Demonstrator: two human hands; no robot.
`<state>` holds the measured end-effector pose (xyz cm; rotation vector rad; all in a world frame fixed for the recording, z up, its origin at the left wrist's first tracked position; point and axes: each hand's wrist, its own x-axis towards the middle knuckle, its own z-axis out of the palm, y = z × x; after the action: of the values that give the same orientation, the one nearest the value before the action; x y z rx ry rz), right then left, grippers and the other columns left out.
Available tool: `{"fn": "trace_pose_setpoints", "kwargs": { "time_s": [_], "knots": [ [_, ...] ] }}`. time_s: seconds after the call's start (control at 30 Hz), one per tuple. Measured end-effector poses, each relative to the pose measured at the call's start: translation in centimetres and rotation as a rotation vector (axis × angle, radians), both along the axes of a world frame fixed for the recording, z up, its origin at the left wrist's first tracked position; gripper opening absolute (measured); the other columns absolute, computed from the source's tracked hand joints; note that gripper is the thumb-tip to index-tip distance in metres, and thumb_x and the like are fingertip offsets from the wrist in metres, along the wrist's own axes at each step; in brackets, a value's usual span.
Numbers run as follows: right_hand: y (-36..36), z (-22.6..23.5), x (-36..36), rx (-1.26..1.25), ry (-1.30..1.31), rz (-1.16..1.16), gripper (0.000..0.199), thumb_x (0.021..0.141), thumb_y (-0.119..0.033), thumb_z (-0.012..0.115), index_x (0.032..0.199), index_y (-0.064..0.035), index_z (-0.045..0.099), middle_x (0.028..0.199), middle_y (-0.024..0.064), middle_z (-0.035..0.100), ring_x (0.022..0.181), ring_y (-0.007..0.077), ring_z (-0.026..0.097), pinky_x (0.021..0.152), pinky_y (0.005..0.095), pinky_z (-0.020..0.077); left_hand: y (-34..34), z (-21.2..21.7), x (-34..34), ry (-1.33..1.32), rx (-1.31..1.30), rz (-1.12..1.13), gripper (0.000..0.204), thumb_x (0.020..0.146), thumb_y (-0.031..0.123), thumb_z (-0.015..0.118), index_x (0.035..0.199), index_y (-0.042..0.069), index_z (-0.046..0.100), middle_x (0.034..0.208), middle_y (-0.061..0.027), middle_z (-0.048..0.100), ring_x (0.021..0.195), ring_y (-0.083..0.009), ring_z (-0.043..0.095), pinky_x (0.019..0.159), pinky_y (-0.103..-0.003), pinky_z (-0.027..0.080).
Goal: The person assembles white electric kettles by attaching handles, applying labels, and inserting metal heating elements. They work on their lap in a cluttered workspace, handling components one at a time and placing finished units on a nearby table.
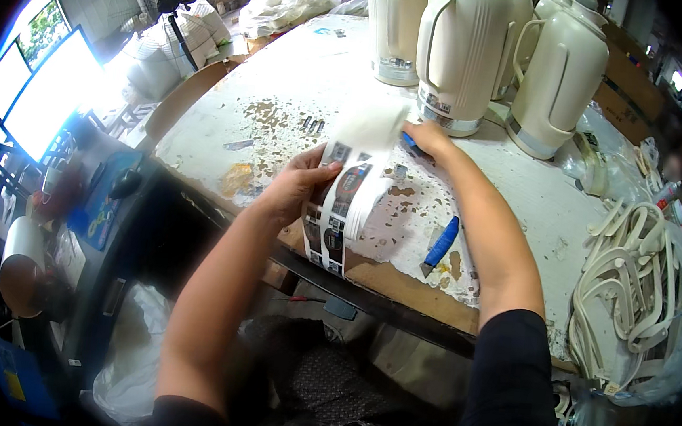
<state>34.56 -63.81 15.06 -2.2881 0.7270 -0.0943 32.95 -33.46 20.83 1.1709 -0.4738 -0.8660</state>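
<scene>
A long strip of printed labels [349, 189], with dark and red prints on white backing, hangs over the table's front edge and curls in loops. My left hand [299, 183] is closed on its left side, thumb on top. At the blank far end of the strip, my right hand [430, 140] has its fingers closed at the edge and seems to pinch it. Just under that hand is a blue object [412, 144], mostly hidden, so its kind is unclear. A blue-handled cutter [441, 244] lies on the table, nearer me.
Several cream vacuum jugs [465, 53] stand on the worn white table [288, 78] at the back right. Cream plastic handles [631, 279] are heaped at the right. Small dark labels [313, 125] lie left of the strip. A bright monitor [51, 98] stands far left.
</scene>
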Motion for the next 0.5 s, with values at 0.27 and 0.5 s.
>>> {"fn": "trace_pose_setpoints", "kwargs": {
  "time_s": [0.27, 0.5],
  "knots": [
    [-1.8, -0.4, -7.9, 0.715, -0.275, -0.029, 0.056, 0.075, -0.063, 0.070, 0.079, -0.0076, 0.060, 0.064, 0.0053, 0.059, 0.052, 0.0139, 0.058, 0.046, 0.0272, 0.0491, -5.9, 8.6, 0.8, -0.345, -0.495, 0.031, 0.046, 0.095, 0.016, 0.058, 0.135, 0.000, 0.043, 0.104, -0.0094, 0.066, 0.083, -0.0139, 0.067, 0.069, -0.023, 0.056],
    [-0.4, -2.2, -8.6, 0.499, -0.626, -0.079, 0.053, 0.079, -0.053, 0.074, 0.088, -0.0019, 0.063, 0.073, 0.0042, 0.060, 0.063, 0.0126, 0.057, 0.058, 0.0269, 0.0476, -9.1, 0.0, 4.2, -0.310, 0.423, 0.152, 0.059, 0.094, 0.007, 0.056, 0.148, 0.003, 0.031, 0.114, -0.0282, 0.061, 0.071, -0.0167, 0.064, 0.059, -0.028, 0.054]
  ]
}}
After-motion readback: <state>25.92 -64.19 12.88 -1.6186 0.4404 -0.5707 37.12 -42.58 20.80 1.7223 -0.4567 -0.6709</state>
